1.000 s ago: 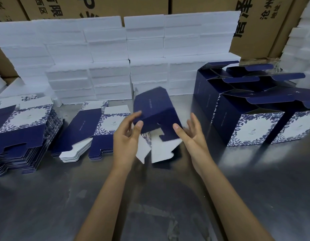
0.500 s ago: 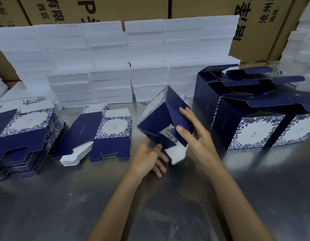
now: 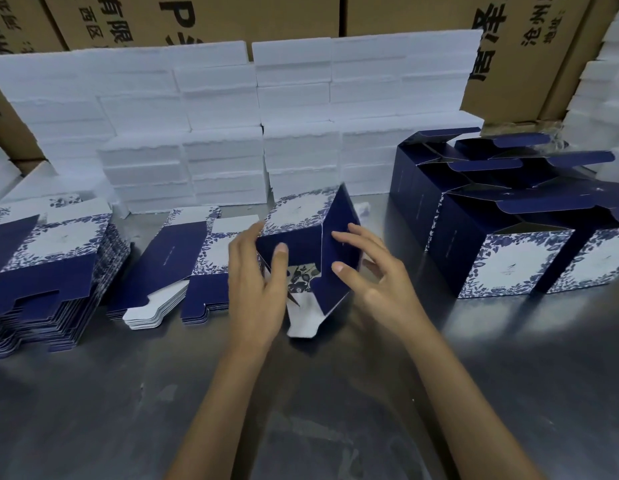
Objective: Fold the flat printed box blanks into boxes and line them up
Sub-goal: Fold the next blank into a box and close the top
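- A grey metal worktable (image 3: 336, 427) runs in front of stacked white foam slabs (image 3: 218, 133) and brown cardboard cartons (image 3: 530, 46).
- A half-opened navy and floral printed box (image 3: 336, 237) stands between the hands, its white bottom flap (image 3: 303, 318) hanging loose.
- The left hand (image 3: 256, 285) grips the near left wall, thumb pressing a navy flap inward; the right hand (image 3: 374, 282) has its fingers spread against the right wall.
- Risk, as I judge it: flaps tucked out of order could crease or spring back.
- Two stacks of flat blanks (image 3: 48, 271) lie left; at least four folded boxes (image 3: 509, 244) are lined up right.
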Tool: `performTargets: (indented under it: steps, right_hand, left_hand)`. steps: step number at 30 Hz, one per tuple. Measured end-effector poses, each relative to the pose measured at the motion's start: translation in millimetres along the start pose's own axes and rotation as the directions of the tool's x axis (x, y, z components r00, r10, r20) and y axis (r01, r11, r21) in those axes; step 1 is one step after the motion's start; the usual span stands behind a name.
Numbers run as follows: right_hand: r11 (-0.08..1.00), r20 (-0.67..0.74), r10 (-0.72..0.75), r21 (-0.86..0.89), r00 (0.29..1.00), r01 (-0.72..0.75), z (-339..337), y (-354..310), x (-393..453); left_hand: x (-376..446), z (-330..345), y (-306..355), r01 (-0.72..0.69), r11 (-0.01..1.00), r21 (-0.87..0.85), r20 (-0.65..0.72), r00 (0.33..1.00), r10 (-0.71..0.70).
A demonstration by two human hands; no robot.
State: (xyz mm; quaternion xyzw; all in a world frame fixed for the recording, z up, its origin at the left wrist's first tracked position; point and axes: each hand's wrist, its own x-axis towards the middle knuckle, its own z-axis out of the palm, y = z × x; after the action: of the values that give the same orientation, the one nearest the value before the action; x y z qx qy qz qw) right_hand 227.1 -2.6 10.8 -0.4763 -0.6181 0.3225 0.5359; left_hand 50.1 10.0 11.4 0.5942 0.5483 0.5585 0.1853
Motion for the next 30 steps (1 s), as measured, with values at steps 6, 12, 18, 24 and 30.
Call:
performTargets:
  steps: [6,12,18,24,30]
  right_hand:
    - [0.998,0.003,-0.046,0.04,0.999,0.045,5.2,-9.7,0.3]
    - [0.982,0.038,-0.154,-0.104,0.987,0.157,11.8,-15.5,-1.9]
    - [0.951,0.025,-0.19,-0.245,0.981,0.191,9.7,-10.3,-2.1]
    - [0.954,-0.002,-0.178,-0.244,0.984,0.172,3.1,-7.8,0.9]
    - [0.953,-0.065,-0.177,-0.262,0.982,0.154,5.0,-4.4,3.5]
  left_hand:
    - [-1.5,2.8,0.9,-0.005,0.994,0.107,-0.035,0.999,0.008]
    - [-6.7,7.5,0.0,0.11,0.986,0.125,0.052,0.992,-0.118]
    - [-6.0,5.8,-7.7,0.247,0.969,0.023,0.056,0.967,-0.248]
    - [-2.7,5.7,-5.0,-0.125,0.989,-0.08,0.209,0.968,0.139]
    - [-6.1,9.2,4.4,-0.14,0.982,-0.128,0.156,0.975,0.159]
